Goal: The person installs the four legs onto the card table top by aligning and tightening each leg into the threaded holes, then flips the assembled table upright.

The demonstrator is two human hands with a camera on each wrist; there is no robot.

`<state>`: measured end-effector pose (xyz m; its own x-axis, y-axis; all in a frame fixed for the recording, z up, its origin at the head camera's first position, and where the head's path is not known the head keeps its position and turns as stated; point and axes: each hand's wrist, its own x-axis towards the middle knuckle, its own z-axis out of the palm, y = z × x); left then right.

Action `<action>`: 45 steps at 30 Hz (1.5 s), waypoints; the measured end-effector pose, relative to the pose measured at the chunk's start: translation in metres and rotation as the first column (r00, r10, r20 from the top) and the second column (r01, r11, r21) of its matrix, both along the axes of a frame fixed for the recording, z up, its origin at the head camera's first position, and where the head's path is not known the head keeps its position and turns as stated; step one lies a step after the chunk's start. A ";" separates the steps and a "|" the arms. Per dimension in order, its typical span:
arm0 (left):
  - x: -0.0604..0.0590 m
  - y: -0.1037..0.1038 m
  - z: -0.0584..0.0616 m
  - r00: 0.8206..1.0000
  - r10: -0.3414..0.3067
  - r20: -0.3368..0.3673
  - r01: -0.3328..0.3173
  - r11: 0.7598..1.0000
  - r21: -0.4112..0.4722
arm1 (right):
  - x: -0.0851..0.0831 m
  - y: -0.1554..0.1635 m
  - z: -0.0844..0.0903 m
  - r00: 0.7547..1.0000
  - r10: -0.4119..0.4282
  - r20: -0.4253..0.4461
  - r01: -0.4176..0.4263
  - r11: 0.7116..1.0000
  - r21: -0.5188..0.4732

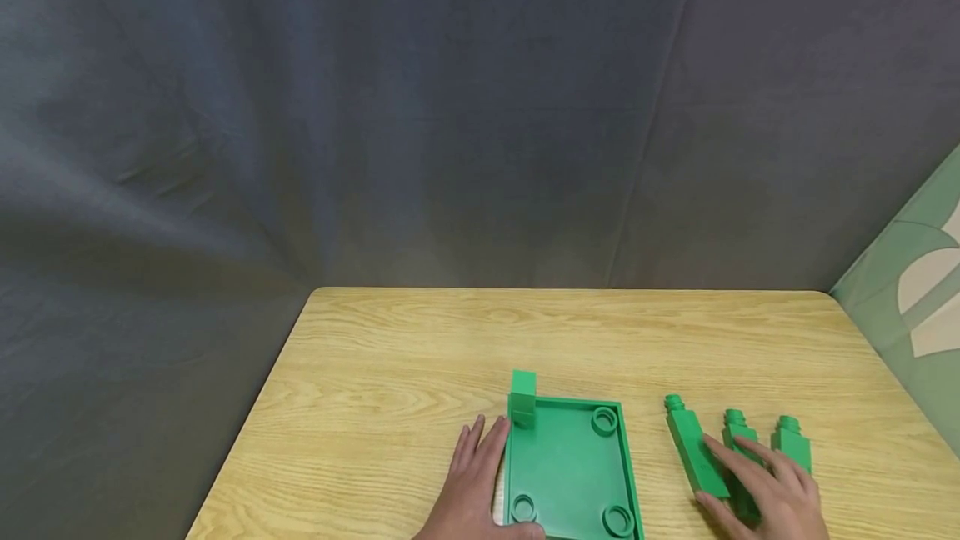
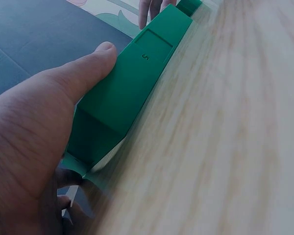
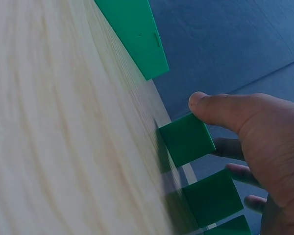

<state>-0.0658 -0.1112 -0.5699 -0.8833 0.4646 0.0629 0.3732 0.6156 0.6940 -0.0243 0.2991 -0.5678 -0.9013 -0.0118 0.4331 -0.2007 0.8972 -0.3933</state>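
Green tray (image 1: pixel 570 465) on the bench (image 1: pixel 420 373) has one peg (image 1: pixel 522 397) in; three sockets empty. Left hand (image 1: pixel 476 486) rests flat against its side, right hand (image 1: pixel 772 494) grips a loose peg (image 1: pixel 693 448).

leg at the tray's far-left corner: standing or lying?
Standing. The leg rises upright from the tray corner; the other three legs lie flat on the table.

— Inspector: You have a light wood-grain bench (image 1: pixel 420 357) with rounded far corners. What stands behind it?

— Operator: A dark grey cloth backdrop (image 1: pixel 375 107), creased, hanging past the bench's left edge.

— Inspector: At your far right, note a pale green panel (image 1: pixel 911 282) with cream leaf shapes.
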 end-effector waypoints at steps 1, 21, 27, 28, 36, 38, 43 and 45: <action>0.000 0.000 0.000 1.000 0.001 0.001 -0.001 1.000 0.003 | 0.000 -0.001 0.000 1.000 0.003 -0.014 -0.003 1.000 -0.002; 0.003 0.001 0.003 0.997 0.006 0.073 -0.008 1.000 0.028 | 0.005 -0.009 0.004 0.996 -0.044 -0.071 0.050 0.995 0.087; 0.000 0.000 0.007 0.992 0.005 0.124 -0.008 1.000 0.026 | 0.002 -0.012 0.007 0.996 -0.048 -0.076 0.049 0.999 0.017; -0.001 0.000 0.008 0.992 0.005 0.128 -0.008 1.000 0.024 | 0.001 -0.013 0.007 0.996 -0.049 -0.077 0.049 0.999 0.000; 0.000 0.001 0.009 0.991 0.010 0.134 -0.012 1.000 0.017 | 0.004 -0.019 0.007 0.993 -0.088 -0.084 0.077 0.988 -0.132; 0.000 0.001 0.008 0.992 0.008 0.124 -0.010 1.000 0.015 | 0.004 -0.021 0.008 0.990 -0.112 -0.092 0.095 0.980 -0.173; 0.000 0.000 0.007 0.995 0.007 0.101 -0.009 1.000 0.015 | 0.003 -0.024 0.012 0.980 -0.172 -0.101 0.144 0.960 -0.239; 0.000 0.000 0.007 0.995 0.010 0.101 -0.012 1.000 0.016 | 0.003 -0.024 0.013 0.978 -0.179 -0.109 0.148 0.959 -0.242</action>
<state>-0.0653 -0.1110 -0.5630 -0.8905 0.4547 -0.0192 0.2944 0.6076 0.7377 -0.0214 0.2746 -0.5548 -0.8191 0.2452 0.5186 -0.1212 0.8096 -0.5743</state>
